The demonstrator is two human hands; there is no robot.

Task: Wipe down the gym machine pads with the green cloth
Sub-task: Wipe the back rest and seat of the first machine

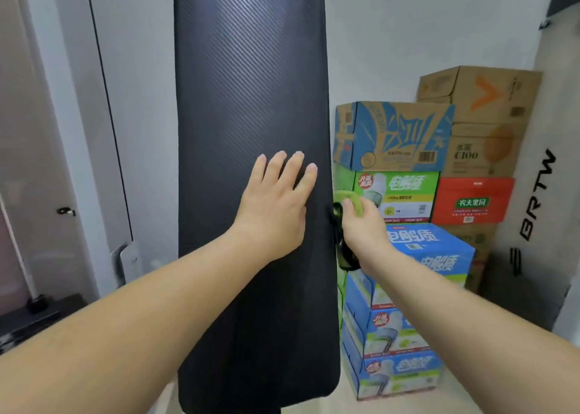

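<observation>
Cloth (353, 202) in right hand (365, 227) at pad (251, 84) edge

Stacked cartons (405, 194) crowd gap right of pad (251, 100).

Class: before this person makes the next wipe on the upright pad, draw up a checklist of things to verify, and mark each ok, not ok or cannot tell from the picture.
1. Cloth in hand: the right hand grips the bunched green cloth. Ok.
2. Cloth on the pad: it sits at the right edge of the tall black textured pad; contact is hidden. Cannot tell.
3. Pad steadied: the left hand lies flat on the front face, fingers straight. Ok.
4. Room for the stroke: stacked printed cardboard boxes stand close behind the right hand. Cannot tell.
5. Front face already wiped: no marks show either way. Cannot tell.
</observation>
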